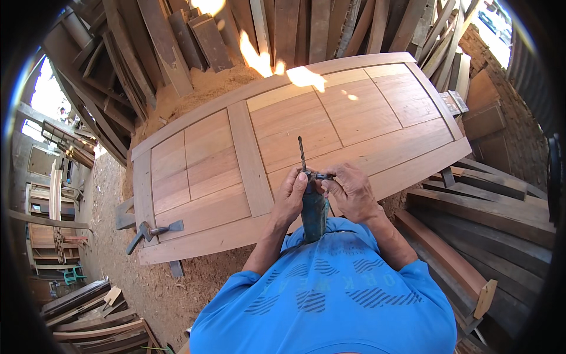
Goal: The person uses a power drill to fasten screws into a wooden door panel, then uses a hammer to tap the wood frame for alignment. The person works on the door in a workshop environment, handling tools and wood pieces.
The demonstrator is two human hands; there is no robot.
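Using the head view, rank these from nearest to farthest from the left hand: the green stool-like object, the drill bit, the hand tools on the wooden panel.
1. Drill bit: just ahead of the left hand.
2. Hand tools: lying at the left end of the wooden panel.
3. Green stool-like object: well off to the left, beyond the panel.

Both forearms are bare and slant inward toward the drill (313, 215). The left hand (290, 192) wraps the drill's upper left side, thumb pointing up along it and fingers curled, partly hidden. The right hand (354, 192) sits just right of the drill's top, back of the hand upward, knuckles bent, thumb and fingers pinched on a key (323, 176). The right wrist (375, 217) lies right of the drill.
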